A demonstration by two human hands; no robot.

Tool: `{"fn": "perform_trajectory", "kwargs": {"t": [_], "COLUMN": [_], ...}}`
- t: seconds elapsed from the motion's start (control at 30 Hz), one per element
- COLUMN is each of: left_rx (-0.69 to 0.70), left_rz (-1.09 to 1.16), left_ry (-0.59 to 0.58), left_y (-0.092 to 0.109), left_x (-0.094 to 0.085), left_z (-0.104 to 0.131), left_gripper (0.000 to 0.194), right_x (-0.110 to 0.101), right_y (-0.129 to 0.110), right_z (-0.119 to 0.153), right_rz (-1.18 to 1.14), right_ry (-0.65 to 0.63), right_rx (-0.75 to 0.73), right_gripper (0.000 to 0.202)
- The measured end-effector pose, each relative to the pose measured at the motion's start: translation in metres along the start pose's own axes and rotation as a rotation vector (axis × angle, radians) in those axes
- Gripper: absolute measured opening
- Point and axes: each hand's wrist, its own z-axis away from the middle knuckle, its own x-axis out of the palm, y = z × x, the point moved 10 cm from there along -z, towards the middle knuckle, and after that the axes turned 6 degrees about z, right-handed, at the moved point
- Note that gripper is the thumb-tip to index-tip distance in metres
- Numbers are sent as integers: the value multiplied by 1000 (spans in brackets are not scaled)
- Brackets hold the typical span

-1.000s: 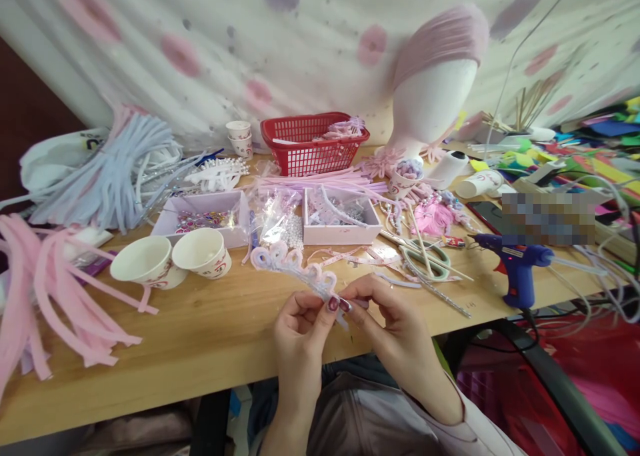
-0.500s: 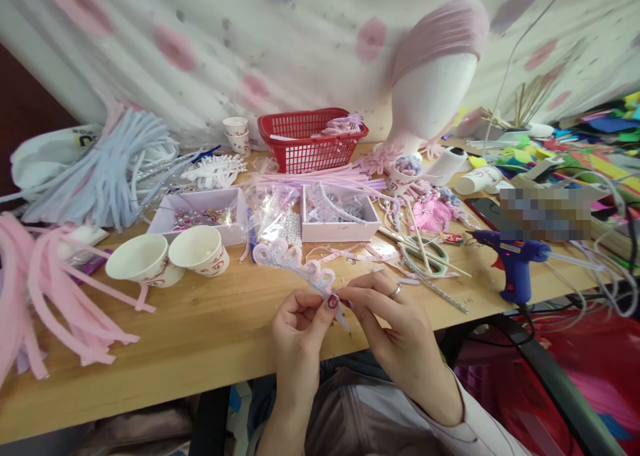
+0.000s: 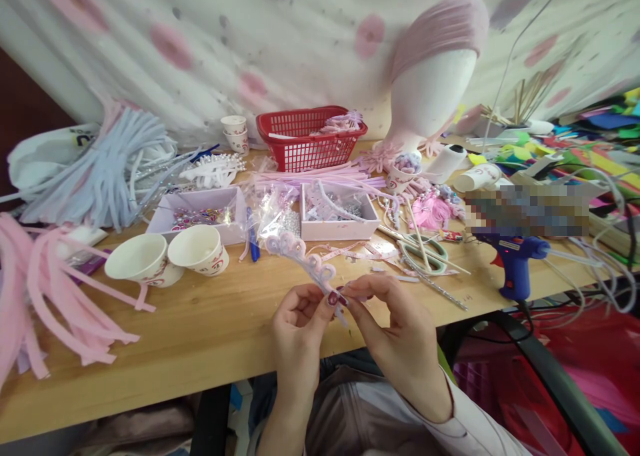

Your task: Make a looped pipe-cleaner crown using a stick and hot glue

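My left hand [image 3: 299, 333] pinches a curled pipe-cleaner strip [image 3: 311, 271] between thumb and fingertips, above the table's front edge. The strip has a row of pink loops along a pale, silvery band, and it slants up to the left. My right hand [image 3: 395, 316] meets the left at the strip's lower end, its thumb and index finger closed there. A short pale tail hangs below the fingertips. The exact point of the right hand's pinch is hidden by the fingers.
Two paper cups [image 3: 199, 251] and pink pipe cleaners [image 3: 83, 296] lie left. Behind are lilac boxes [image 3: 340, 231], a red basket [image 3: 310, 151] and a mannequin head [image 3: 433, 89]. Right are scissors [image 3: 424, 255] and a blue glue gun [image 3: 517, 263]. A blue pen [image 3: 254, 243] lies mid-table.
My right hand's fingers have shifted and closed in against the left fingertips. The curled strip has tilted slightly, its far end moving right and uncovering more of the blue pen.
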Motion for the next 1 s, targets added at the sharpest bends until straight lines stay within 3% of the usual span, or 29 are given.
{"fn": "perform_trajectory", "kwargs": {"t": [0.53, 1.0], "left_rx": [-22, -24], "left_rz": [25, 86], "left_ry": [-44, -56], "left_y": [-2, -1], "left_x": [5, 3], "left_z": [2, -2], "left_gripper": [21, 23], "right_x": [0, 7], "right_y": [-4, -8], "right_z": [1, 11], "right_rz": [13, -130], "right_ry": [21, -160], "right_rx": [-19, -23], "right_gripper": [21, 24]}}
